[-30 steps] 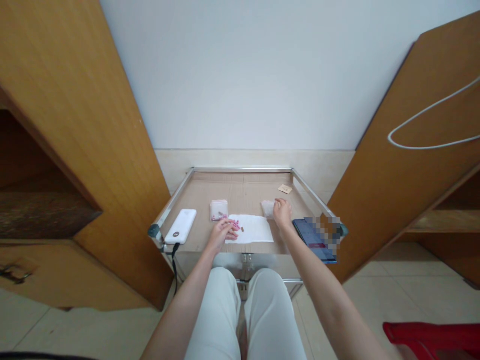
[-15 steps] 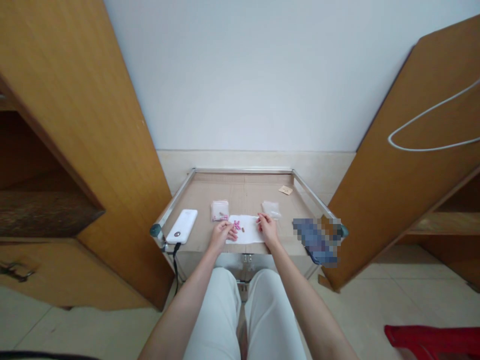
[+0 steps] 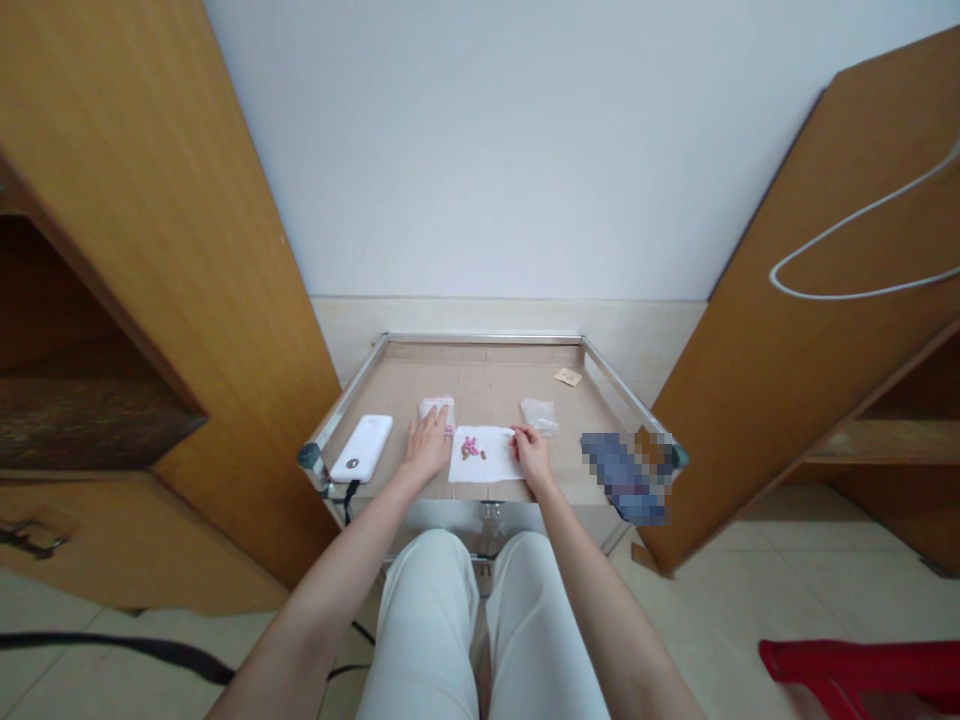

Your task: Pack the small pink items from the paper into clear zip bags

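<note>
**Pale wall, steel-framed desk, pink capsules on a white sheet**

From where I sit, the left hand lies open and flat just left of the sheet, its fingertips on a clear plastic bag. The right hand is narrowed to a pinch at the sheet's right edge; I cannot tell whether it holds anything. A few brownish pills lie beside the smooth capsules on the soft sheet. Further left of the sheet sits a glossy white power bank; beyond it, to the right, lies a second clear bag.
</note>
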The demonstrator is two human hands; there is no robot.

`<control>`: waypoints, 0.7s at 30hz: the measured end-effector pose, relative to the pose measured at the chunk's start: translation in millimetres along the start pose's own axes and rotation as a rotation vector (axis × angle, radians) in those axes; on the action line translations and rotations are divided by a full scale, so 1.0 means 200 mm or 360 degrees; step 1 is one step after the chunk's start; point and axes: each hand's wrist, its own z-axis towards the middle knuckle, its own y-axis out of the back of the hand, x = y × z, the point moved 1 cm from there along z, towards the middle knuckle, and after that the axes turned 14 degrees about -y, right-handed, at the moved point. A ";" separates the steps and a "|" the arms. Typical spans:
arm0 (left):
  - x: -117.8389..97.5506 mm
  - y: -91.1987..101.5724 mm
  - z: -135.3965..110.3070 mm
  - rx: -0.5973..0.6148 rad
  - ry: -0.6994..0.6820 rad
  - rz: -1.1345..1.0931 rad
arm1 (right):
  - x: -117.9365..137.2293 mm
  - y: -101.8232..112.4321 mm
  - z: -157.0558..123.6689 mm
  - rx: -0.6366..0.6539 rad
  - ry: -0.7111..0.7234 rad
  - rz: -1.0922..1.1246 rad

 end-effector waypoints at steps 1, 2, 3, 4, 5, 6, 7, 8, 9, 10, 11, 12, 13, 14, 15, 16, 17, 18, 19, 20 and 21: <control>0.02 0.01 0.00 0.0085 0.0033 0.0028 | 0.00 0.00 0.00 0.0000 0.0000 0.0000; 0.03 0.01 0.00 0.0163 0.0051 0.0037 | -0.01 0.00 0.00 0.0002 0.0002 -0.0001; 0.04 0.01 0.00 0.0230 0.0054 0.0034 | -0.01 0.00 0.01 0.0005 0.0005 -0.0003; 0.05 0.01 -0.01 0.0274 0.0047 0.0024 | -0.01 0.00 0.01 0.0008 0.0008 -0.0005; 0.05 0.01 -0.01 0.0296 0.0037 0.0013 | -0.01 0.00 0.01 0.0009 0.0012 -0.0008; 0.06 0.02 -0.01 0.0301 0.0027 0.0000 | -0.01 0.00 0.01 0.0010 0.0015 -0.0010; 0.06 0.02 -0.01 0.0296 0.0021 -0.0015 | -0.02 0.00 0.01 0.0009 0.0016 -0.0010; 0.07 0.02 -0.01 0.0288 0.0018 -0.0030 | -0.01 0.00 0.01 0.0006 0.0016 -0.0010; 0.07 0.02 -0.01 0.0285 0.0019 -0.0046 | -0.01 0.00 0.01 0.0007 0.0016 -0.0011; 0.08 0.02 0.00 0.0288 0.0018 -0.0062 | -0.01 0.00 0.01 0.0010 0.0012 -0.0011; 0.09 0.02 0.00 0.0295 0.0018 -0.0079 | -0.01 0.00 0.01 0.0014 0.0009 -0.0011; 0.10 0.02 0.01 0.0305 0.0014 -0.0099 | -0.01 0.00 0.01 0.0018 0.0008 -0.0010; 0.11 0.02 0.01 0.0312 0.0010 -0.0123 | -0.01 0.00 0.01 0.0021 0.0008 -0.0010; 0.12 0.01 0.02 0.0315 0.0011 -0.0152 | -0.01 0.00 0.01 0.0023 0.0013 -0.0010; 0.14 0.01 0.02 0.0314 0.0014 -0.0187 | -0.02 0.00 0.01 0.0022 0.0019 -0.0010; 0.15 0.01 0.02 0.0310 0.0020 -0.0224 | -0.02 0.00 0.01 0.0021 0.0024 -0.0010; 0.17 0.01 0.03 0.0307 0.0025 -0.0262 | -0.02 0.00 0.01 0.0020 0.0024 -0.0010; 0.18 0.01 0.03 0.0305 0.0028 -0.0300 | -0.01 0.00 0.01 0.0018 0.0019 -0.0010; 0.19 0.00 0.04 0.0303 0.0033 -0.0334 | -0.01 0.00 0.01 0.0018 0.0013 -0.0009; 0.20 0.00 0.04 0.0298 0.0039 -0.0366 | -0.01 0.00 0.01 0.0018 0.0006 -0.0008; 0.21 0.00 0.04 0.0288 0.0047 -0.0397 | -0.01 0.00 0.01 0.0019 -0.0001 -0.0005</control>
